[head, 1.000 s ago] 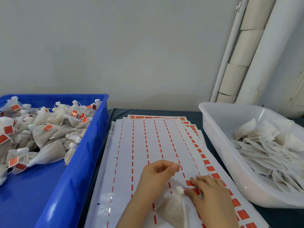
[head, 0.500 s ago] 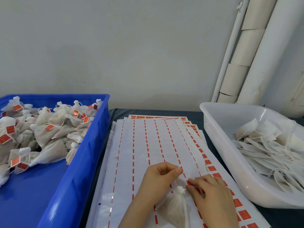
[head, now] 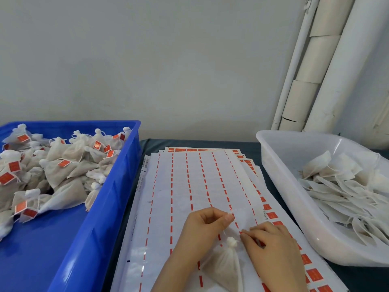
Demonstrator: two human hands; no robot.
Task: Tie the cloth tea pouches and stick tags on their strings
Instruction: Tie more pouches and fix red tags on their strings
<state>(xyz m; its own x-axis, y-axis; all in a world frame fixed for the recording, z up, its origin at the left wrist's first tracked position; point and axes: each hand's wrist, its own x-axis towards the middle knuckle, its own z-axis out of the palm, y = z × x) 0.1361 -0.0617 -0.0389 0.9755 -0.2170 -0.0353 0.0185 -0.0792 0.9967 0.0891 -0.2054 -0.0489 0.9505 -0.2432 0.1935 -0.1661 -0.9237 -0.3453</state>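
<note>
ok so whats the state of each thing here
tea pouch: neck tied, no tag on it
left hand: pinches the pouch's string
right hand: fingertips at a red tag, grip unclear
sticker sheets: mostly peeled, tags left along right edge
blue bin: holds tied, tagged pouches
white bin: holds flat, untied pouches

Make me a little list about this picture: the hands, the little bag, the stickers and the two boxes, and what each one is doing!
pouch: tied at the top, lying on the sticker sheet between the hands
left hand: pinches the string
right hand: fingertips at a red sticker; grip unclear
blue bin: holds tagged pouches
white tub: holds untagged pouches
</note>
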